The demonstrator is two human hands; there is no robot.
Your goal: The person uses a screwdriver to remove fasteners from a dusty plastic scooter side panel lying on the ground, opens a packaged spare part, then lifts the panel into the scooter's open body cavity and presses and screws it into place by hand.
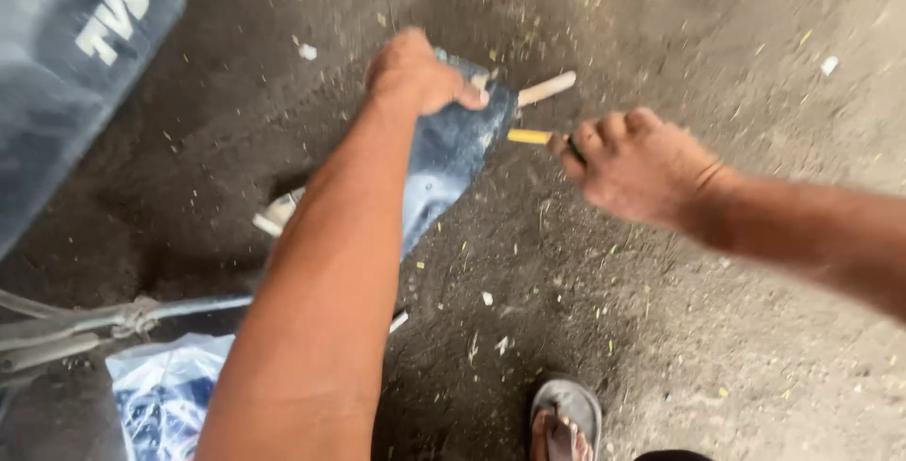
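While the head view is blurred, the layout reads clearly enough. Left hand [415,74] sits at the far centre of the scene, fingers curled and pressed together over the top edge of a dark blue-grey panel [453,164], thumb lying across its upper face. Grip looks firm; the panel is tilted, its upper end far and right, its lower end running near and left under the left forearm. Part of the panel is hidden by that arm.

Right hand [637,164] is just to the right of the panel, fingers closed in a fist round a yellow-handled tool [528,136]. Only a short yellow stub shows past the knuckles, pointing left toward the panel's right edge. Cannot tell whether the tip touches the panel, nor what kind of tool it is.

A pale wooden stick [545,89] lies just far of the tool, near the panel's upper right corner. Whether it rests on the ground or on the panel is unclear.

Ground [717,329] is dark packed dirt strewn with pale chips and flecks. At far left, a large dark grey body part [66,74] fills the corner. Near left: grey cables [94,324] and a crumpled blue-and-white plastic bag [160,395]. Near centre, a foot in a grey sandal [564,419].
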